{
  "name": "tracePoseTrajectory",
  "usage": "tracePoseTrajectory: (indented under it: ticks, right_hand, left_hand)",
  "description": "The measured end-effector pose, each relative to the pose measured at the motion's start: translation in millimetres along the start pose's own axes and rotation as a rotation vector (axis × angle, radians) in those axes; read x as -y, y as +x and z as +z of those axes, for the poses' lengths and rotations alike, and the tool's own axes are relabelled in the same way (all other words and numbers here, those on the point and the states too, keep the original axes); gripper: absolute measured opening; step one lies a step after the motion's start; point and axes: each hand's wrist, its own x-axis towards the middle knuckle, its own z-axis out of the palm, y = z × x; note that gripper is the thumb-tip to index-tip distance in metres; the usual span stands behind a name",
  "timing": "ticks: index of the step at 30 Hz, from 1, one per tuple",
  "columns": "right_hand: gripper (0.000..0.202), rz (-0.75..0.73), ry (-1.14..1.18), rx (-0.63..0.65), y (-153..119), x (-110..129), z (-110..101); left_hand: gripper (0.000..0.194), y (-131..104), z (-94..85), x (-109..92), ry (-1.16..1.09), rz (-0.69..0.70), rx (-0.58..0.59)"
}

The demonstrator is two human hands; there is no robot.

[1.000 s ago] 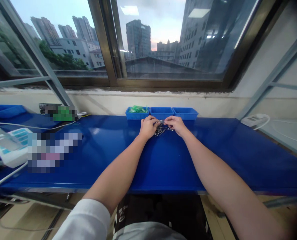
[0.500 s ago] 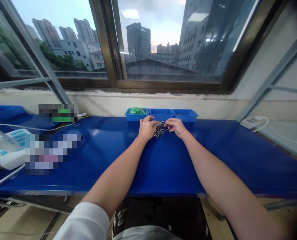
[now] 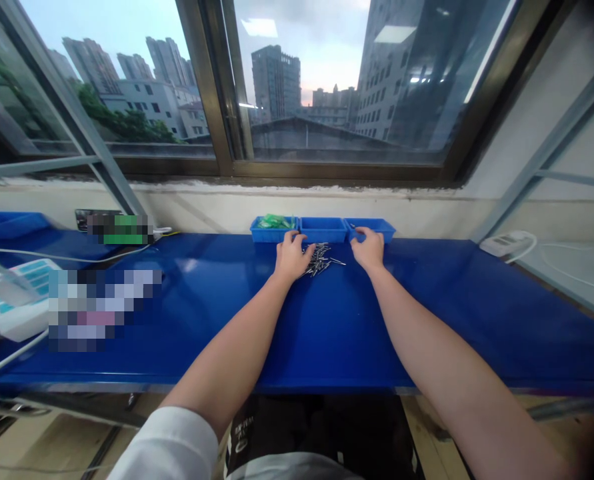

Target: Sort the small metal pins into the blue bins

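A loose pile of thin, dark metal pieces lies on the blue table, with one piece sticking out to the right. My left hand rests at the pile's left edge, its fingers apart and nothing seen in them. Over the front edge of the right blue bin is my right hand, its thumb and fingertips closed around a small dark piece. The middle blue bin stands behind the pile. Green packets fill the left blue bin.
A white device with blue keys and a blurred-out item lie on the left of the table. A white power strip is at the right, beside a grey metal frame. Another blue tray sits far left.
My right hand has moved from the pile back and right to the right bin. My left hand has stayed by the pile, its fingers now apart.
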Motion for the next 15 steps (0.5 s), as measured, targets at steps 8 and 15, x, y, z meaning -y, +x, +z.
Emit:
tracePoseTrajectory:
  ticks: [8, 15]
  right_hand:
    - [0.053, 0.072, -0.199, 0.060, 0.5, 1.1, 1.0]
    - [0.061, 0.087, -0.258, 0.203, -2.3, -1.0, 3.5]
  left_hand:
    - [0.034, -0.5, -2.0, -1.0, 0.029, -0.026, 0.116]
    - [0.041, -1.0, 0.9, 0.7, 0.039, -0.056, 0.230]
